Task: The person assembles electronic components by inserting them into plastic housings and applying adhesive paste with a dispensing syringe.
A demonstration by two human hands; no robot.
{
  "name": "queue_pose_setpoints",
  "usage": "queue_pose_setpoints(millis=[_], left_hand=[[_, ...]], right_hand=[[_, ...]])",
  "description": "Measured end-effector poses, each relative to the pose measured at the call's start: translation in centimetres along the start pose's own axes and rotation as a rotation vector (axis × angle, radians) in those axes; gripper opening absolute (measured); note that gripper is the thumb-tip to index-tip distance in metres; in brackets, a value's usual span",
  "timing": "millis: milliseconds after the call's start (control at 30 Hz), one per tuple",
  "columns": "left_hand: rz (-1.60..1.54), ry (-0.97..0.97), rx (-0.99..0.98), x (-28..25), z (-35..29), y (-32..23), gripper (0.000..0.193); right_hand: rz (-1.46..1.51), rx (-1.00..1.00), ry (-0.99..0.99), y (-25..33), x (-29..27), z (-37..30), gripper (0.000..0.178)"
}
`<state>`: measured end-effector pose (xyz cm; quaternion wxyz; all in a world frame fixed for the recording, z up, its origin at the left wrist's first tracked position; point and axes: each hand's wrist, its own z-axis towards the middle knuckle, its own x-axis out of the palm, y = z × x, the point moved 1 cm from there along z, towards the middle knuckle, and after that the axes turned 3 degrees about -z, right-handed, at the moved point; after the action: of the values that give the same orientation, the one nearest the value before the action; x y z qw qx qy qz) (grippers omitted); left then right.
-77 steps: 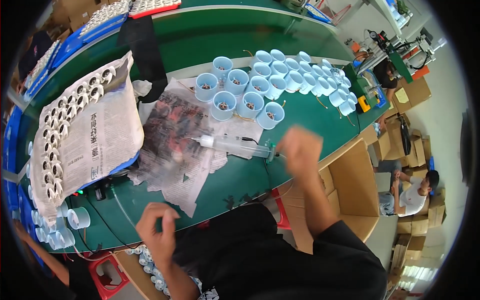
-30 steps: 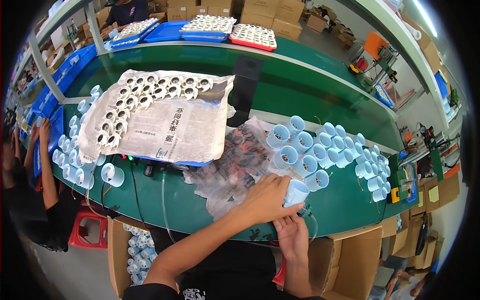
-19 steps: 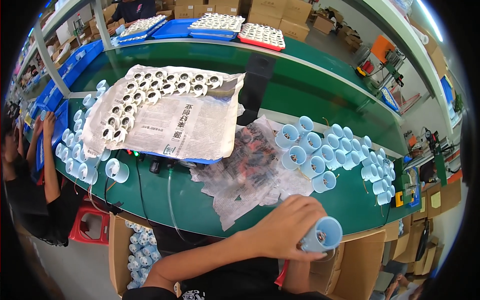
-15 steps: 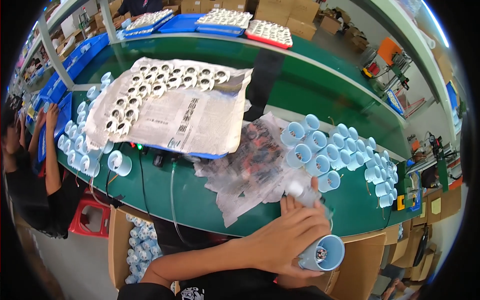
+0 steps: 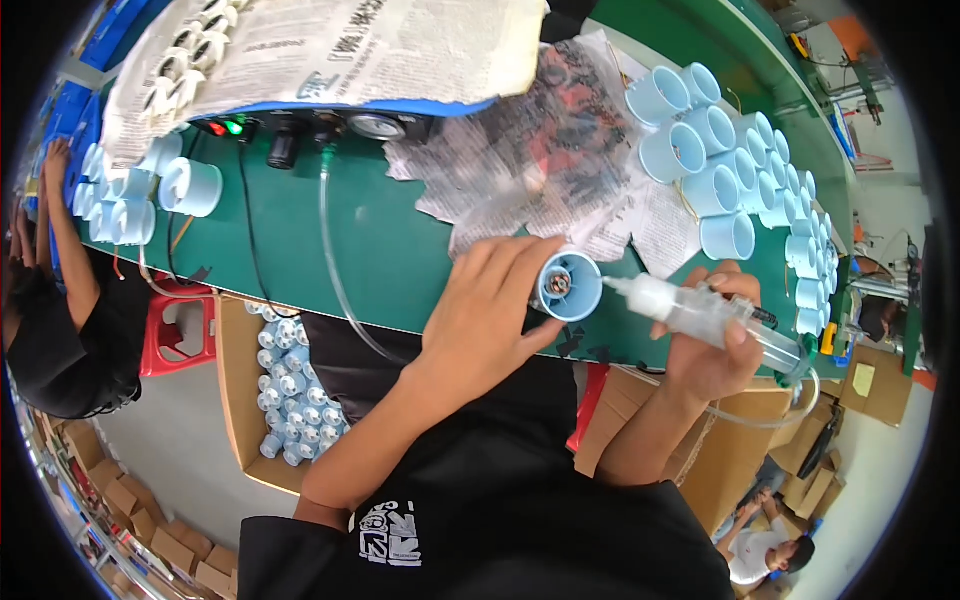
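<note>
My left hand [image 5: 492,308] is closed around a light-blue plastic cup-shaped housing [image 5: 591,299], its open end turned up. Inside it sits a small round part with metal bits. In my right hand [image 5: 715,350] is a clear dispensing syringe [image 5: 690,312], held across the fingers, its barrel partly filled with whitish material. The nozzle points left at the rim of the housing, very close to it; whether they touch I cannot tell. A green cap with a clear tube is at the syringe's rear end.
Many similar blue housings [image 5: 713,190] stand on the green table [image 5: 400,215] to the right. Newspaper [image 5: 470,50] covers a blue tray holding white fan wheels. Beneath it is a black control box [image 5: 400,128]. A carton [image 5: 240,420] of housings stands below; a person [image 5: 60,320] works at left.
My left hand has carried the housing up and left, from low in front of me to above the table edge. The syringe has come down to the right, beside the housing. My head view has shifted.
</note>
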<state>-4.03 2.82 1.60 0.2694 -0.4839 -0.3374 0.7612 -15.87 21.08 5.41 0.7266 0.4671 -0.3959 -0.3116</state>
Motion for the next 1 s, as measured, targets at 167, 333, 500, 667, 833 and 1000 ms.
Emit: queue_pose_setpoints(millis=[167,333,500,667,833,1000], left_hand=[[0.01,0.023,-0.03,-0.1,-0.5,0.0,0.071],[-0.014,0.017,-0.022,0.0,-0.6,-0.1,0.069],[-0.007,0.008,-0.02,0.0,-0.4,-0.1,0.067],[-0.01,0.008,-0.021,0.0,-0.3,-0.1,0.067],[-0.012,0.002,-0.03,-0.1,-0.3,-0.1,0.067],[-0.011,0.003,-0.027,0.0,-0.4,-0.1,0.067]], right_hand=[[-0.253,0.028,0.087,0.9,0.3,-1.0,0.046],[-0.349,0.067,0.06,1.1,1.0,-1.4,0.045],[-0.477,0.039,0.058,1.2,0.9,-1.1,0.045],[-0.475,0.062,0.047,1.2,0.9,-1.0,0.045],[-0.482,0.079,0.047,1.5,1.2,-1.0,0.045],[-0.501,0.07,0.05,1.5,1.3,-0.9,0.047]])
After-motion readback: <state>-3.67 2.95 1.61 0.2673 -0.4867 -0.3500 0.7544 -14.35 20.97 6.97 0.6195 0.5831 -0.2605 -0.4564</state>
